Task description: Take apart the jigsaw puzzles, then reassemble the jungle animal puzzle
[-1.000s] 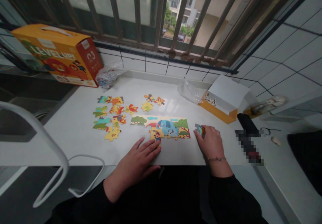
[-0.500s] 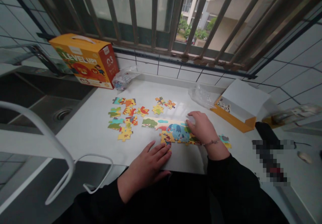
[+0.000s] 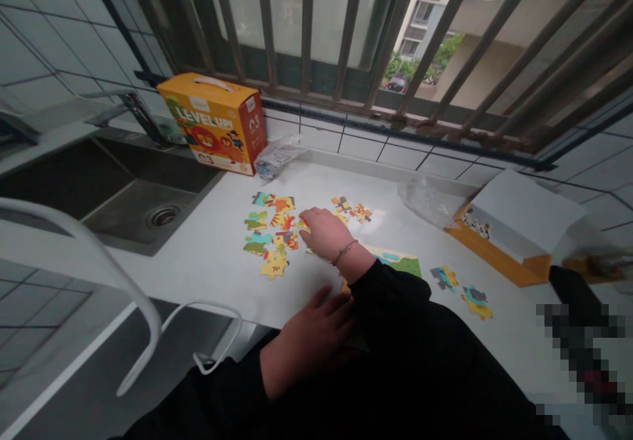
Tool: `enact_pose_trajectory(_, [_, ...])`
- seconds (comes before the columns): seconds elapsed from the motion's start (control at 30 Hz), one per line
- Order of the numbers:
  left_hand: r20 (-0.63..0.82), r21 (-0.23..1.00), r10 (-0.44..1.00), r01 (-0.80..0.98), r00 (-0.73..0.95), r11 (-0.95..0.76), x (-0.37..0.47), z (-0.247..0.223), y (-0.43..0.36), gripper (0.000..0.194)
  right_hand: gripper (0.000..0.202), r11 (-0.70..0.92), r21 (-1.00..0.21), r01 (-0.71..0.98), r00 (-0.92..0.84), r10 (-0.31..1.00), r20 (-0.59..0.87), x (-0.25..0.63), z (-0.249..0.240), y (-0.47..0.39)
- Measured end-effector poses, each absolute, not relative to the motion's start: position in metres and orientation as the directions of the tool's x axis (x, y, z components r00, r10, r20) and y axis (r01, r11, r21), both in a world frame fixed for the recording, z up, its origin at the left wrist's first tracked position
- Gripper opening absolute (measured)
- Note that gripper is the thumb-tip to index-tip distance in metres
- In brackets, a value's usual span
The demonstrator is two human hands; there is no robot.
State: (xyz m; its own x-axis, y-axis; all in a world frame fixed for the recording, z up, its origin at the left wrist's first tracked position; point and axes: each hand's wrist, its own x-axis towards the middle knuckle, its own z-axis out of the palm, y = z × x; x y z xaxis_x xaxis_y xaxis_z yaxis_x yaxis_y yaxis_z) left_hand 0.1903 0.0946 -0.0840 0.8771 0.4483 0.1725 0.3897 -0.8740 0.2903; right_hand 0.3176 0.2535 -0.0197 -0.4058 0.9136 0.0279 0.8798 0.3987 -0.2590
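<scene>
My right hand [image 3: 327, 234] reaches across to the left over loose jigsaw puzzle pieces. Its thumb and fingertips close around a yellow-and-red puzzle piece [image 3: 305, 223], mostly hidden beneath them. My left hand [image 3: 319, 328] lies low at the counter's front edge, its fingers stretched out by the joined puzzle. Of that joined puzzle [image 3: 403, 263], a strip with green and blue shows; my right arm covers most of it. Several loose puzzle pieces [image 3: 275, 265] lie left of my right hand. Two more puzzle pieces, one blue and yellow [image 3: 446, 277], one with grey [image 3: 477, 301], lie right of my sleeve.
A yellow puzzle box [image 3: 212, 130] stands at the back left beside the sink [image 3: 163, 242]. Clear plastic bags [image 3: 279, 156] lie along the back. An orange-and-white open box [image 3: 524, 219] sits at the right. A white curved tube [image 3: 119, 288] arches at the front left.
My right hand has moved left from the joined puzzle to the loose pieces. My left hand stays by the front edge. The view has turned, shifting the scene rightward.
</scene>
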Motion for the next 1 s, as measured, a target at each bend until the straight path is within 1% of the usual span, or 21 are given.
enact_pose_trajectory(0.1, [0.186, 0.286, 0.443, 0.383, 0.877, -0.878, 0.189, -0.082, 0.094, 0.060, 0.036, 0.454, -0.266, 0.850, -0.467, 0.884, 0.017, 0.306, -0.019, 0.250])
enact_pose_trajectory(0.2, [0.198, 0.289, 0.439, 0.376, 0.876, -0.880, 0.188, -0.082, 0.093, 0.056, 0.043, 0.497, -0.257, 0.829, -0.519, 0.855, -0.019, 0.300, -0.019, 0.244])
enact_pose_trajectory(0.3, [0.203, 0.288, 0.430, 0.366, 0.879, -0.885, 0.188, -0.081, 0.093, 0.055, 0.047, 0.509, -0.260, 0.821, -0.539, 0.841, -0.055, 0.297, -0.020, 0.242])
enact_pose_trajectory(0.47, [0.221, 0.276, 0.438, 0.375, 0.871, -0.885, 0.188, -0.081, 0.093, 0.052, 0.052, 0.506, -0.288, 0.813, -0.544, 0.836, -0.067, 0.294, -0.019, 0.243])
enact_pose_trajectory(0.53, [0.226, 0.263, 0.441, 0.381, 0.869, -0.886, 0.188, -0.082, 0.093, 0.052, 0.052, 0.494, -0.296, 0.817, -0.527, 0.849, -0.038, 0.297, -0.016, 0.238])
enact_pose_trajectory(0.63, [0.261, 0.210, 0.416, 0.369, 0.871, -0.905, 0.188, -0.085, 0.094, 0.053, 0.049, 0.445, -0.345, 0.827, -0.443, 0.892, 0.088, 0.318, -0.011, 0.220])
enact_pose_trajectory(0.7, [0.286, 0.179, 0.399, 0.361, 0.871, -0.915, 0.188, -0.088, 0.094, 0.052, 0.047, 0.378, -0.404, 0.833, -0.332, 0.925, 0.182, 0.349, -0.009, 0.197])
enact_pose_trajectory(0.77, [0.300, 0.169, 0.395, 0.359, 0.868, -0.918, 0.188, -0.089, 0.095, 0.052, 0.039, 0.242, -0.441, 0.864, -0.154, 0.962, 0.226, 0.392, -0.010, 0.165])
enact_pose_trajectory(0.83, [0.304, 0.173, 0.402, 0.364, 0.864, -0.915, 0.189, -0.090, 0.095, 0.051, 0.038, 0.032, -0.442, 0.896, 0.060, 0.979, 0.193, 0.439, -0.016, 0.125])
enact_pose_trajectory(0.9, [0.303, 0.181, 0.409, 0.370, 0.861, -0.911, 0.189, -0.090, 0.095, 0.049, 0.041, -0.168, -0.405, 0.899, 0.238, 0.963, 0.129, 0.481, -0.024, 0.082])
enact_pose_trajectory(0.97, [0.294, 0.189, 0.416, 0.375, 0.860, -0.908, 0.190, -0.089, 0.095, 0.048, 0.045, -0.321, -0.364, 0.874, 0.371, 0.925, 0.075, 0.507, -0.034, 0.042])
enact_pose_trajectory(1.0, [0.293, 0.190, 0.419, 0.377, 0.859, -0.907, 0.191, -0.089, 0.096, 0.047, 0.046, -0.370, -0.348, 0.861, 0.415, 0.908, 0.061, 0.513, -0.039, 0.025])
